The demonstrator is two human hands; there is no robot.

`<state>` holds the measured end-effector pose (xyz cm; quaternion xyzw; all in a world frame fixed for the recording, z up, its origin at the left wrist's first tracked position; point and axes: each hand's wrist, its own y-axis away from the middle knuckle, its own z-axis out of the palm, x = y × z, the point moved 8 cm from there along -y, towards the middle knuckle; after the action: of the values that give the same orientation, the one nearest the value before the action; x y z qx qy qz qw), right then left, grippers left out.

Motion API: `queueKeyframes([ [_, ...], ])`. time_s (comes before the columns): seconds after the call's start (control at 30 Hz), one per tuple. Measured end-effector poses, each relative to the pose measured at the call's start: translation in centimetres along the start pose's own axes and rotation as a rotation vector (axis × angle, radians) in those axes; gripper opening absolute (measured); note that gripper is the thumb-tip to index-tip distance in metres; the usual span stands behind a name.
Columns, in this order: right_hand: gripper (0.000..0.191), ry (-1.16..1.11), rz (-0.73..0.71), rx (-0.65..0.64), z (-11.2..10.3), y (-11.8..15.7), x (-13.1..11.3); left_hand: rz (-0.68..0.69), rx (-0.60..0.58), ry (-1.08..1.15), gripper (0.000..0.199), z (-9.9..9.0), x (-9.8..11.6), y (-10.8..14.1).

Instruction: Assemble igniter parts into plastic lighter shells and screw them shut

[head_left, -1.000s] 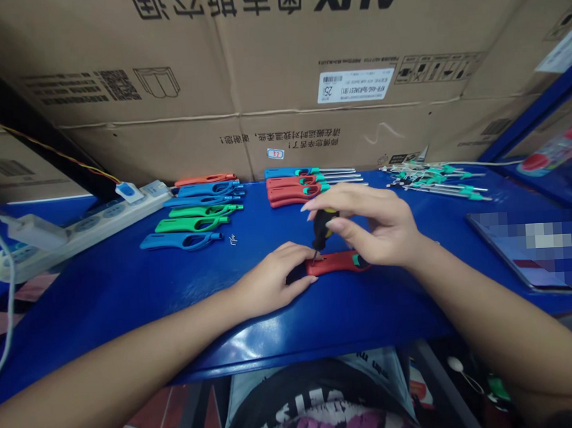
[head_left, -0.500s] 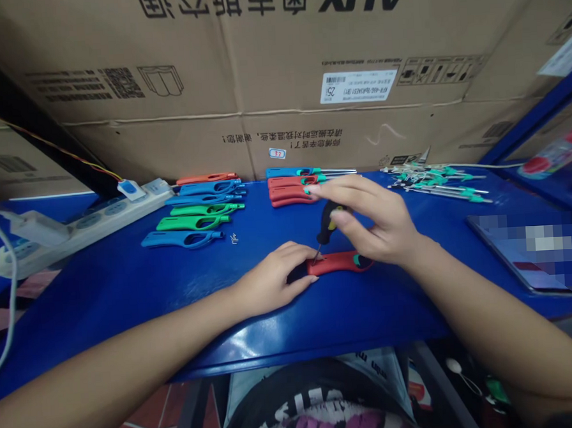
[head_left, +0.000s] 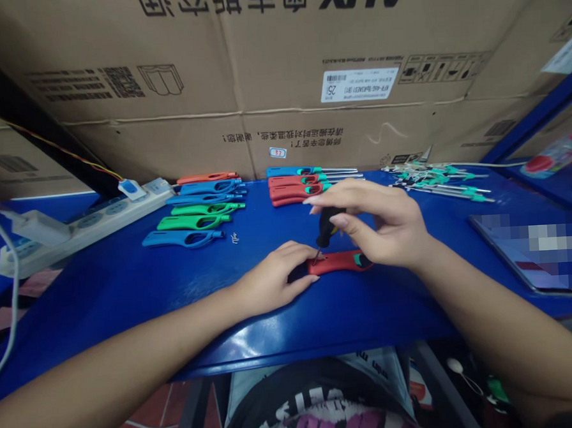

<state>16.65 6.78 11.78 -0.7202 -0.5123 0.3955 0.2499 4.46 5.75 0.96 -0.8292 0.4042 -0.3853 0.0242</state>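
Observation:
A red lighter with a green trigger lies flat on the blue table. My left hand pinches its left end between thumb and fingers, holding it against the tabletop. In my right hand is a short screwdriver with a black and yellow handle, gripped by thumb and fingers. It is tilted, and its tip meets the lighter near the left end. My right hand hides the lighter's right end and part of the screwdriver's handle.
Blue, green and orange lighter shells lie in a column at the left, with small screws beside them. Several lighters with metal rods lie behind my hands. Loose rod parts, a phone and a power strip surround the work.
My right hand has turned around the screwdriver handle, its fingers shifting slightly rightward and closing over the top. The left hand and the red lighter stay in place.

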Motion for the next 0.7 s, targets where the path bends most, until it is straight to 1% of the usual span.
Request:
queueKeyframes([
  [0.07,0.029,0.093,-0.077,0.046,-0.4,0.1,-0.6,0.000,0.005,0.007,0.027,0.0,0.0,0.0],
  [0.13,0.034,0.148,-0.106,0.018,-0.3,0.1,-0.8,0.001,0.010,0.006,0.026,0.0,0.0,0.0],
  [0.23,0.040,0.044,-0.037,-0.085,0.4,0.0,-0.5,0.000,0.009,-0.006,0.026,0.0,-0.1,0.0],
  [0.27,0.040,-0.005,-0.018,-0.095,0.5,-0.1,-0.5,0.000,0.009,-0.009,0.026,0.0,-0.1,0.0],
  [0.33,0.032,-0.035,-0.004,-0.066,0.3,-0.2,-0.4,-0.002,0.008,-0.010,0.027,0.0,-0.1,0.0],
  [0.4,0.022,0.028,-0.009,-0.006,-0.2,-0.3,-0.4,-0.003,0.004,-0.005,0.026,0.0,-0.1,0.0],
  [0.43,0.020,0.068,-0.016,0.021,-0.4,-0.3,-0.4,-0.003,0.001,-0.001,0.027,0.1,-0.2,0.0],
  [0.5,0.022,0.109,-0.037,0.038,-0.5,-0.3,-0.5,-0.003,0.004,0.001,0.027,0.1,-0.2,0.0],
  [0.57,0.027,0.076,-0.037,0.008,-0.2,-0.3,-0.4,0.000,0.013,0.001,0.028,0.0,-0.2,0.0],
  [0.63,0.034,0.006,0.013,-0.046,0.3,-0.2,0.0,0.001,0.014,-0.003,0.028,0.1,-0.2,0.0],
  [0.7,0.030,-0.004,0.050,-0.027,0.3,-0.1,0.3,0.001,0.011,-0.005,0.028,0.1,-0.2,0.0],
])
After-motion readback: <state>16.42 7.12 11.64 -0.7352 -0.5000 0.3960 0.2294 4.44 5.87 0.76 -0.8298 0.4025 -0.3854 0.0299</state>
